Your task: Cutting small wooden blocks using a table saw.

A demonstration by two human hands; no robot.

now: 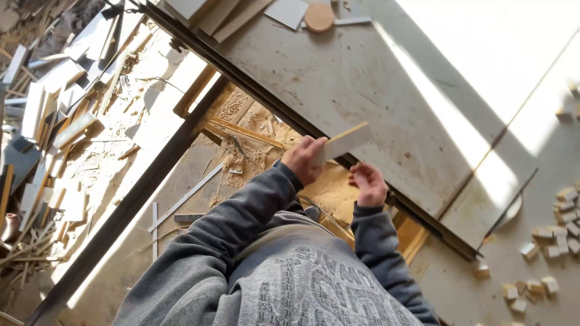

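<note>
My left hand (304,159) grips a thin, flat, pale wood strip (345,141) by its near end. The strip points up and to the right, over the edge of the big grey worktable (362,78). Just right of it and a little lower, my right hand (368,184) hovers with its fingers loosely curled and nothing in them. It stays apart from the strip. Both arms are in grey sweatshirt sleeves, and my chest fills the bottom of the view.
A round wooden disc (319,17) lies at the table's far end. Several small wood blocks (559,226) are scattered at the right. Sawdust (254,151) and offcut strips cover the floor below the table's edge. A scrap wood pile (54,108) lies left, beyond a dark metal rail (145,181).
</note>
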